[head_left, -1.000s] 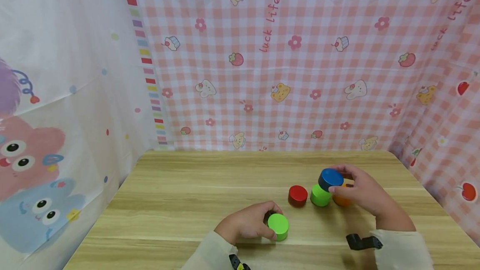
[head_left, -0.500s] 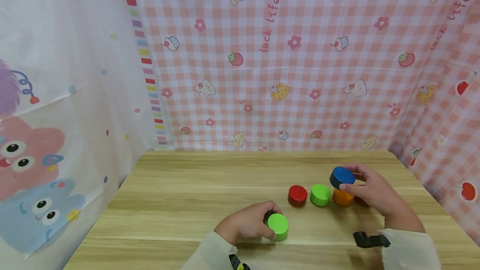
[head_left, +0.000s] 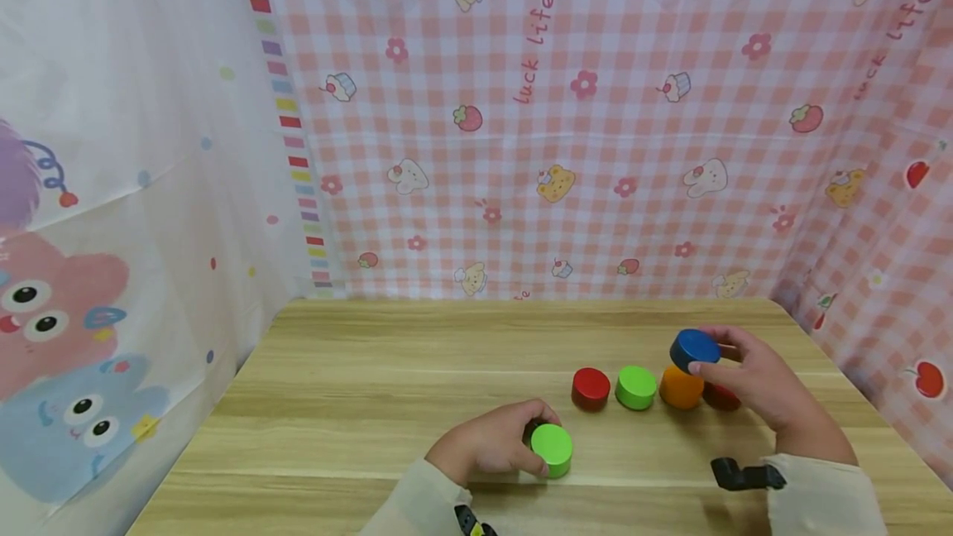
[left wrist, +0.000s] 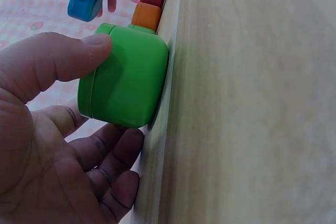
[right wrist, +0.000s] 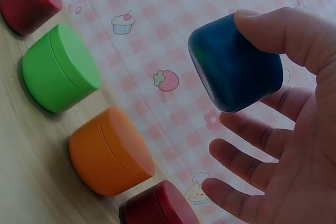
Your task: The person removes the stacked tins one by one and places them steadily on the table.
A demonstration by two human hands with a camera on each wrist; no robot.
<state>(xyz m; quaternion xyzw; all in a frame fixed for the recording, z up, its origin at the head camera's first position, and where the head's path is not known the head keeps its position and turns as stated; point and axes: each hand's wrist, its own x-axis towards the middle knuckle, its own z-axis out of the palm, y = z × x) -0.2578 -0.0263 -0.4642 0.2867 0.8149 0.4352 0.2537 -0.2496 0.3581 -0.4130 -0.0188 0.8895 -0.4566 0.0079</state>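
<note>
My left hand (head_left: 495, 439) grips a light green round lidded tin (head_left: 552, 450) low at the table's middle; in the left wrist view the thumb lies over its lid edge, and the tin's base is at the tabletop. In my right hand (head_left: 755, 379), a blue round tin (head_left: 695, 351) is pinched between thumb and forefinger, raised above the table. The other right fingers spread loosely below it in the right wrist view. Beneath and beside the blue tin stand an orange tin (head_left: 681, 389) and a dark red tin (head_left: 722, 398), the latter partly hidden by the right hand.
Left of the orange tin, a second green tin (head_left: 636, 388) and a red tin (head_left: 591, 390) continue the row on the wooden table (head_left: 387, 387). A pink checked cloth (head_left: 633, 147) hangs behind, and a white printed cloth (head_left: 149, 271) hangs at left.
My right hand has carried the blue tin to the right, from over the green tin to over the orange one, uncovering the green tin and part of the dark red one. My left hand stays put.
</note>
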